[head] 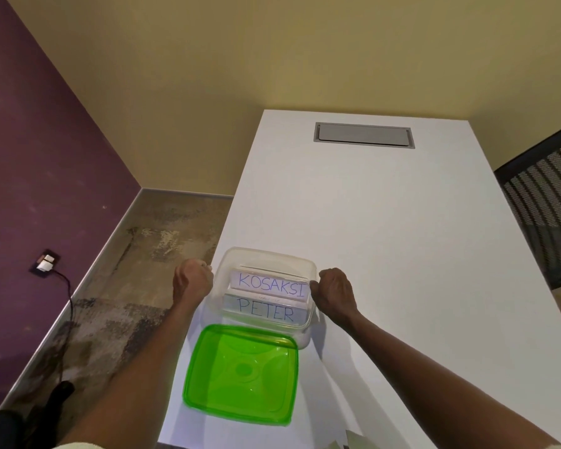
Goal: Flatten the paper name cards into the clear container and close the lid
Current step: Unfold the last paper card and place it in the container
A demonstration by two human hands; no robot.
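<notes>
A clear plastic container [263, 257] stands on the white table [386, 222] near its left edge. Inside it are two paper name cards: one reads KOSAKSI [271, 283], the other PETER [266, 310], closer to me. My left hand [191, 283] is curled against the container's left rim. At the right rim my right hand [336, 291] is curled too, fingers touching the wall. Both hands seem to hold the container by its sides. The green lid [242, 372] lies flat on the table in front of the container, its far edge tucked under the container's near side.
A grey cable hatch [363, 136] is set into the far end of the table. A dark mesh chair back [544, 202] stands at the right. The table's left edge drops to the floor, where a wall socket with a cable [46, 262] sits on the purple wall.
</notes>
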